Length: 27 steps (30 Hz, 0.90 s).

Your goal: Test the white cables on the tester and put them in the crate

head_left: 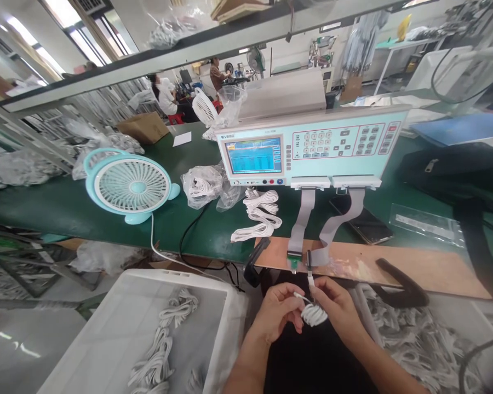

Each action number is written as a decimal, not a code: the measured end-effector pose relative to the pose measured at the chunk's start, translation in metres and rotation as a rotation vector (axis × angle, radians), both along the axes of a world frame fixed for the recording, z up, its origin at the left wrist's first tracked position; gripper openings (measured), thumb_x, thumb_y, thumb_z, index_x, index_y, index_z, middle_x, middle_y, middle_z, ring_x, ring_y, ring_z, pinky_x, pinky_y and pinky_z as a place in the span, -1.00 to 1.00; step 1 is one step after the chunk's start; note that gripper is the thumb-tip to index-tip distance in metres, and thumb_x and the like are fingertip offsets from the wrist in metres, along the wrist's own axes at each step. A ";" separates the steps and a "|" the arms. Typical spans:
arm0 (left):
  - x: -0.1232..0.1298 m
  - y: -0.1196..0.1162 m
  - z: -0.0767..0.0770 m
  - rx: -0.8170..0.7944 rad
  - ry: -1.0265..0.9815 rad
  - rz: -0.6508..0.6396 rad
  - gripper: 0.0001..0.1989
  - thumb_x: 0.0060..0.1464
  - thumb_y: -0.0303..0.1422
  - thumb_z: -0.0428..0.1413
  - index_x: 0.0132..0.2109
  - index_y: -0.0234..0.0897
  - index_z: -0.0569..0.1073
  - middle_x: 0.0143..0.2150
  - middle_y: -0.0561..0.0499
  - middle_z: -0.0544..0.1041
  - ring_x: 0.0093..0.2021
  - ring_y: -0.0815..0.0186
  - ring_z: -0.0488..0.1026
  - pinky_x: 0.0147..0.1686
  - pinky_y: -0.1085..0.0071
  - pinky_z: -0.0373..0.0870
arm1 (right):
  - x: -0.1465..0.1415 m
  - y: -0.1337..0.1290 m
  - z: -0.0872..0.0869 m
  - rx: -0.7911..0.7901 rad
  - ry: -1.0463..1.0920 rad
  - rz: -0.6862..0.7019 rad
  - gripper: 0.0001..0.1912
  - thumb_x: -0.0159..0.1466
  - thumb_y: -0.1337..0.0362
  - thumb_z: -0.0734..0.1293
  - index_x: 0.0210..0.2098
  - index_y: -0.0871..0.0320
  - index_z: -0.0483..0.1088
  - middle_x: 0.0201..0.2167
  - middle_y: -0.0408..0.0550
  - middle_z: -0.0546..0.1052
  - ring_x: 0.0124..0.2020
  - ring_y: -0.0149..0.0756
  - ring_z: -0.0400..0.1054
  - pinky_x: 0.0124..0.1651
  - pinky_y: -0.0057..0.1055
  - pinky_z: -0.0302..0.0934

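A small coiled white cable (314,315) hangs between my hands, below the front edge of a wooden board (370,262). My left hand (282,309) pinches one end of it. With closed fingers my right hand (332,306) grips the other end, whose white plug (310,279) meets a dark connector on a grey ribbon cable (340,221). To its left, a green adapter board (293,264) ends a second ribbon cable (302,219). Both ribbons run down from a light-blue tester (312,145) with a lit screen.
On the green table (213,235) are a light-blue fan (137,187), bundled white cables (261,213), a bagged cable (203,186) and a phone (367,225). White bins of cables (225,323) flank me at left and right (363,301). Two people sit in the background.
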<state>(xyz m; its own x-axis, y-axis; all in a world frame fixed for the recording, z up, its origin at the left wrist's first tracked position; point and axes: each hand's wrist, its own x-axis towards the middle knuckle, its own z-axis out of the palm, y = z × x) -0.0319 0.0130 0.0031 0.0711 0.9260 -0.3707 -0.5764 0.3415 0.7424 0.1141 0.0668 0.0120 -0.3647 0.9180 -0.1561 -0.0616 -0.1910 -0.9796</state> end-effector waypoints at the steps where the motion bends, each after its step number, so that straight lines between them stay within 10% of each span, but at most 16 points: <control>1: 0.002 0.001 0.002 -0.005 0.073 0.046 -0.73 -0.12 -0.26 0.23 -0.31 -0.37 0.43 -0.58 0.08 0.44 -0.74 0.44 0.32 -0.81 0.57 0.23 | -0.001 0.000 0.003 -0.044 0.014 -0.002 -0.66 0.09 0.01 0.41 -0.52 0.16 0.35 -0.61 -0.21 0.31 -0.56 -0.40 0.14 -0.49 -0.46 0.08; 9: -0.008 0.012 0.023 0.265 0.774 0.004 -0.65 0.16 -0.24 -0.02 -0.52 -0.32 0.37 -0.52 0.09 0.33 -0.53 0.47 0.26 -0.56 0.56 0.16 | -0.010 -0.002 -0.004 -0.393 0.247 -0.052 -0.70 0.01 0.10 0.49 -0.50 0.15 0.38 -0.61 -0.20 0.39 -0.60 -0.43 0.20 -0.52 -0.49 0.11; 27: 0.010 0.019 0.004 0.199 0.620 0.322 -0.67 0.10 -0.26 0.01 -0.55 -0.31 0.42 -0.54 0.05 0.38 -0.46 0.35 0.28 -0.39 0.45 0.19 | -0.005 0.001 -0.005 -0.291 0.175 0.024 -0.72 0.07 0.09 0.45 -0.47 0.15 0.38 -0.56 -0.19 0.39 -0.52 -0.38 0.23 -0.43 -0.46 0.14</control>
<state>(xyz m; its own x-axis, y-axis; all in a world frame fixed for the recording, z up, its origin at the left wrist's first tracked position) -0.0221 0.0318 0.0070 -0.3848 0.9198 -0.0767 -0.0789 0.0500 0.9956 0.1094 0.0675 0.0073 -0.4305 0.8350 -0.3428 -0.2162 -0.4641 -0.8590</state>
